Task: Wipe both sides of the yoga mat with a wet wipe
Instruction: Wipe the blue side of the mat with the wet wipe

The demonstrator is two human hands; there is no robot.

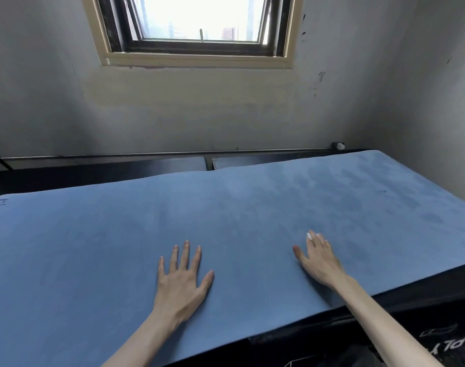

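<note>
A blue yoga mat (226, 221) lies spread flat across a black table. My left hand (182, 279) rests palm down on the mat near its front edge, fingers straight and spread. My right hand (318, 260) lies flat on the mat to the right of it, fingers stretched forward. A small white bit of the wet wipe (309, 236) shows at its fingertips; the rest is hidden under the hand. Darker damp patches (358, 202) mark the right part of the mat.
The black table (411, 295) juts out past the mat at the front right and along the back. A grey wall with a window (199, 30) stands close behind. A wall closes in on the right.
</note>
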